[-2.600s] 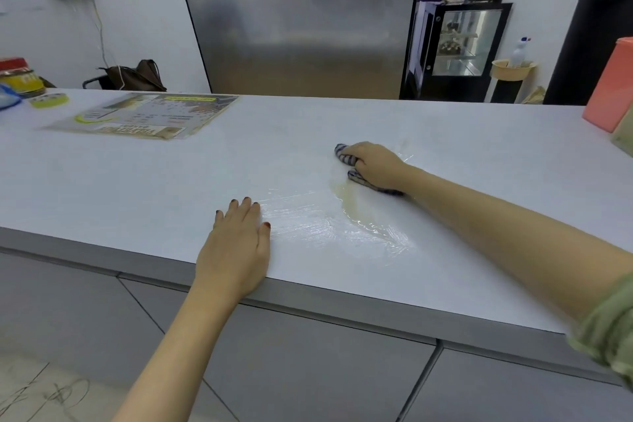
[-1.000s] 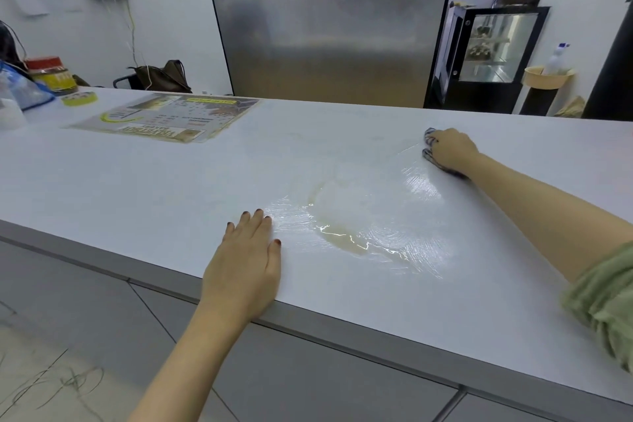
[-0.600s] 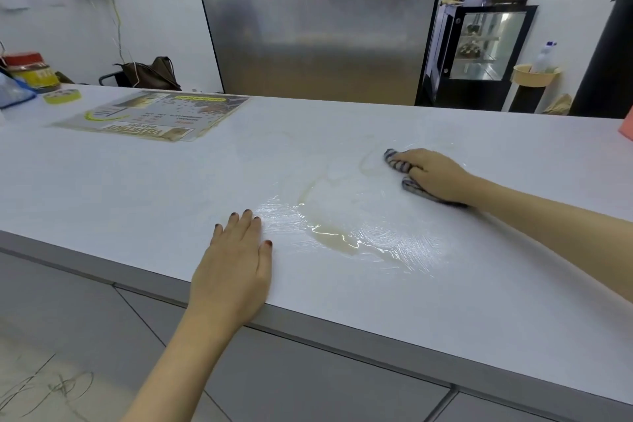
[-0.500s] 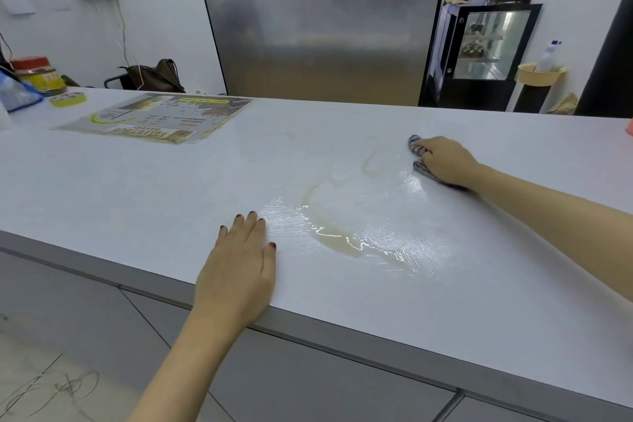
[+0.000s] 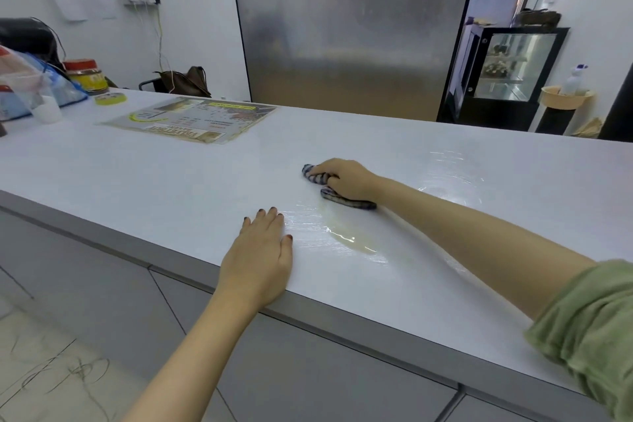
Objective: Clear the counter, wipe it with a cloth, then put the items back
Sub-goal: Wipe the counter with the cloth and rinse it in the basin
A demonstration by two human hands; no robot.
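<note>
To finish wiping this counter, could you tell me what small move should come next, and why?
Probably pull the cloth, gripped by the right hand, toward the near edge: a yellowish puddle lies unwiped just in front of it, beside the flat left hand.

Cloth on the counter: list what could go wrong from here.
The bunched cloth under the right hand may smear the yellowish puddle rather than soak it up; wet streaks shine further right. A stroke toward the front edge could push liquid onto the left hand or off the counter.
</note>
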